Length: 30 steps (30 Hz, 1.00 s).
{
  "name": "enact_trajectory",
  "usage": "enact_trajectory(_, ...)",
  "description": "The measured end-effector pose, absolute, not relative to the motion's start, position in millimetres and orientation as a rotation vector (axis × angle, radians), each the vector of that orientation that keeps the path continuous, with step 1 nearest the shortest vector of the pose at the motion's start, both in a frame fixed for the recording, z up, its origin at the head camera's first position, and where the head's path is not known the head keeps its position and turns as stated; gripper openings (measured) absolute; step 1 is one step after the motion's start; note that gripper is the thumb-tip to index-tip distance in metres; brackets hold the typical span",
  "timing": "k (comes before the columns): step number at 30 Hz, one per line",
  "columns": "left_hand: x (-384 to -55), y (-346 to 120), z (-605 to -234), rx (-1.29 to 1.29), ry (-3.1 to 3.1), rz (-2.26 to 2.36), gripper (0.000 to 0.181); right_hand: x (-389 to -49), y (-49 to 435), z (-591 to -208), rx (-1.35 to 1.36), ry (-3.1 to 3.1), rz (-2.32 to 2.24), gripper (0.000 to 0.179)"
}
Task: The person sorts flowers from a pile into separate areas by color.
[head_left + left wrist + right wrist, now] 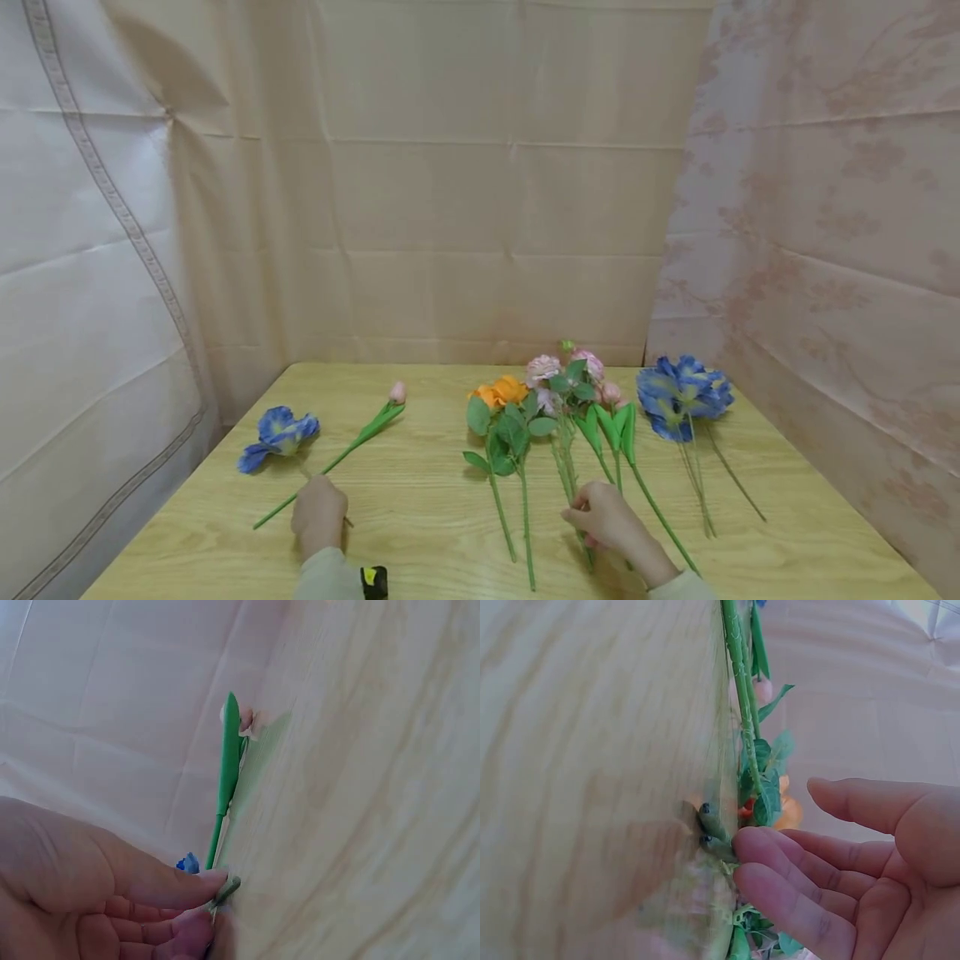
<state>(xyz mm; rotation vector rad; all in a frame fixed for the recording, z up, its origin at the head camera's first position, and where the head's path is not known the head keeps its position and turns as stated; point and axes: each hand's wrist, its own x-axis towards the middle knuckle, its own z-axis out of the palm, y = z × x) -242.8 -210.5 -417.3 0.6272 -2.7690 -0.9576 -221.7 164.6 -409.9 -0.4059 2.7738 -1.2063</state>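
Note:
My left hand (pixel 320 510) is low over the left side of the table. Thumb and forefinger pinch the end of a thin stem (pixel 229 889), apparently that of the blue flower (pixel 279 433) beyond the hand. A pink tulip (pixel 397 393) with green leaves lies diagonally, its stem crossing beneath that hand. My right hand (pixel 609 518) is by the stems of the pink flowers (pixel 543 371). In the right wrist view its thumb stands apart from the fingers, and the fingertips (pixel 754 844) touch or nearly touch two stem ends (pixel 712 819).
Orange flowers (pixel 501 391) with broad leaves lie left of the pink ones. Several green-leaved tulips (pixel 618 425) lie just right of them. Blue flowers (pixel 686 396) lie farther right on the wooden table (pixel 420 517). Hanging cloth (pixel 480 208) encloses the back and sides.

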Motion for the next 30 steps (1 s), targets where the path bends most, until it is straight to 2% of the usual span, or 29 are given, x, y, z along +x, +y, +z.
enact_trajectory(8, -242.2, -211.2, -415.8, 0.629, -2.78, -0.957, 0.018, -220.2, 164.1, -409.4, -0.384, 2.794, -1.181, 0.013)
enact_trajectory(18, -240.4, -216.6, -421.6, 0.649, -2.855, -0.991, 0.013, -221.9, 165.4, -410.8, -0.428, 2.778, -1.19, 0.019)
enact_trajectory(23, -239.0, -216.7, -421.2, 0.61, -2.901, -0.998, 0.018, -222.0, 164.6, -411.4, -0.396, 2.775, -1.182, 0.016)
enact_trajectory(30, -238.8, -215.8, -420.3, 0.562, -2.908, -1.018, 0.035, -222.3, 164.2, -411.4, -0.407, 2.792, -1.159, 0.016)
